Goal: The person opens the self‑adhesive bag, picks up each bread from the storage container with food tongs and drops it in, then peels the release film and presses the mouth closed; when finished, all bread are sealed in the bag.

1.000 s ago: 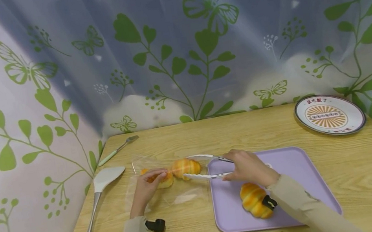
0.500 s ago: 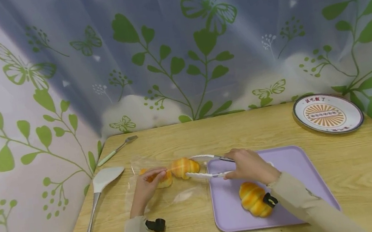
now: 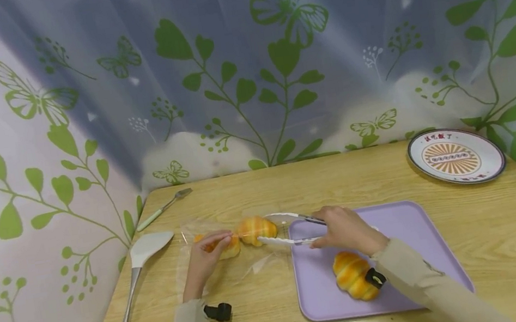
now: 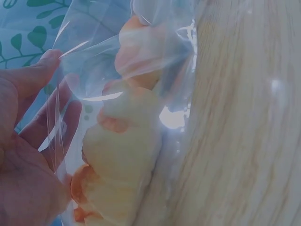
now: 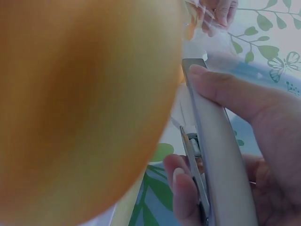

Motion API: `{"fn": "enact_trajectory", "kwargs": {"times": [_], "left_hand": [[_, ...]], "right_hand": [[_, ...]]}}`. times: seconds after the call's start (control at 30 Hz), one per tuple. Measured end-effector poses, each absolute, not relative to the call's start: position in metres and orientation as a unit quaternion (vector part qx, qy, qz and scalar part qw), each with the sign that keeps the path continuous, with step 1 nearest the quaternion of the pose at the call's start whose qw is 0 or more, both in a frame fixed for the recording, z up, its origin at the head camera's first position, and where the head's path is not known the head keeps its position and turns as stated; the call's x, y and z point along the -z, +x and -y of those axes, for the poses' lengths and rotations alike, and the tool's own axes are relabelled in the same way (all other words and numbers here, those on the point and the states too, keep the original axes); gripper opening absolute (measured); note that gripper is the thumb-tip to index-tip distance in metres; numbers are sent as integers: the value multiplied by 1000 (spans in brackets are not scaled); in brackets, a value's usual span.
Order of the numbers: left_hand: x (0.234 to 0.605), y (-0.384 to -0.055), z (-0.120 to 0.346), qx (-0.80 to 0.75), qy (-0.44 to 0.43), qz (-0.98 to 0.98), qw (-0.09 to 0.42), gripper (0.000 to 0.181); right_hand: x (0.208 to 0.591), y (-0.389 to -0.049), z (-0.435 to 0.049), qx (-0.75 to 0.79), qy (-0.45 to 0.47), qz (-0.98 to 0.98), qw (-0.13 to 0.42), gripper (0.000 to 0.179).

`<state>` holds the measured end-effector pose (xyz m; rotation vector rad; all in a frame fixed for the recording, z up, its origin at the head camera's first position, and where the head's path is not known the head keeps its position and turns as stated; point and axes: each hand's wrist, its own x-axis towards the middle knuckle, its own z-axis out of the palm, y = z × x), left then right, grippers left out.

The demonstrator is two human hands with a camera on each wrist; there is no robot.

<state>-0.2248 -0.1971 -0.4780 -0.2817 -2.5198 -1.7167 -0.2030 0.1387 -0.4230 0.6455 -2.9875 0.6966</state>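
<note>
My left hand (image 3: 206, 260) pinches the edge of a clear plastic bag (image 4: 178, 75) between thumb and fingertips. Inside the bag lies a golden bread roll (image 3: 231, 249), partly hidden by that hand. To its right, at the bag's opening side, sits a croissant (image 3: 254, 231) under clear film. My right hand (image 3: 347, 232) grips metal tongs (image 3: 294, 242) with white scalloped arms. The tong arms are spread, their tips at the croissant's right end, one on the far side and one on the near side. Another croissant (image 3: 348, 275) rests on the purple tray (image 3: 419, 248), below my right wrist.
At the left, a white-headed spatula (image 3: 148, 247) lies along the table's edge, with a green-handled fork (image 3: 163, 209) behind it. A patterned plate (image 3: 455, 156) stands at the back right. Curtains printed with leaves (image 3: 226, 77) close off the back and left of the table.
The tong tips have shifted slightly right along the croissant, and folds in the bag have changed a little. Both hands stay nearly in place.
</note>
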Motion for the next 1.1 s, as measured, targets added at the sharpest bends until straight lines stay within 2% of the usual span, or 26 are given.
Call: {"fn": "enact_trajectory", "kwargs": {"times": [0.4, 0.83, 1.1], "left_hand": [[477, -221, 195, 556, -78, 827, 31, 23], [475, -222, 191, 566, -28, 824, 34, 23], [473, -222, 194, 549, -49, 834, 25, 24]], "right_hand": [[421, -179, -164, -255, 174, 951, -17, 71], [425, -127, -227, -261, 154, 952, 39, 71], [441, -90, -262, -314, 102, 944, -13, 68]]}}
